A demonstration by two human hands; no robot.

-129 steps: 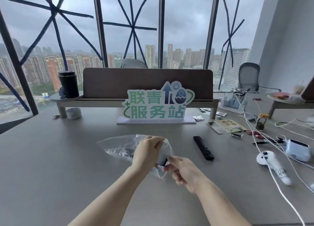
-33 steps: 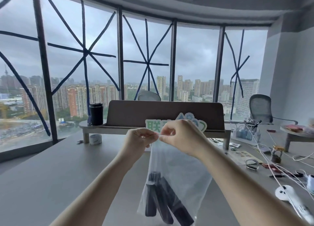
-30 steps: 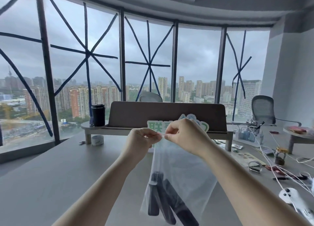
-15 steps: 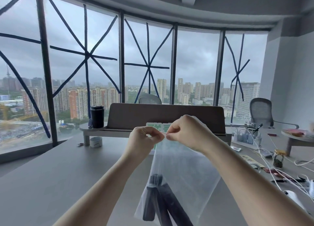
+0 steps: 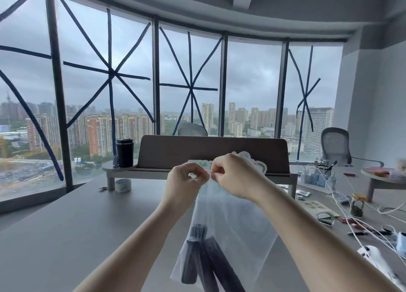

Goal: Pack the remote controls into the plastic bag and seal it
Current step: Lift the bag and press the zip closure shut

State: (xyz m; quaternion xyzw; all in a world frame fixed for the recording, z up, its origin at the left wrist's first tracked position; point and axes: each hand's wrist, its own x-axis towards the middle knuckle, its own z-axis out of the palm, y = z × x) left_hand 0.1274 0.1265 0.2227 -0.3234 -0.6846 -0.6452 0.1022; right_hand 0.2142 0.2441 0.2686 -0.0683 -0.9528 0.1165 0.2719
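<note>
Fingers (image 5: 203, 177) of both hands pinch your plastic bag (image 5: 230, 230), now lifted off the grey table (image 5: 66, 236) and hanging; black remotes (image 5: 204, 261) have dropped to its near bottom, so only pressing the red seal strip (image 5: 208, 172) remains.

1. Soft grey daylight comes from the windows (image 5: 131, 82) beyond the hands; the overcast sky gives even, fairly dim light.
2. Shadows on the table (image 5: 66, 236) below the hands are faint.
3. Wide-angle distortion bends the window frames and ceiling at the edges.
4. The forearms nearest the camera look slightly soft; the plastic bag (image 5: 239, 225) looks hazy.
</note>
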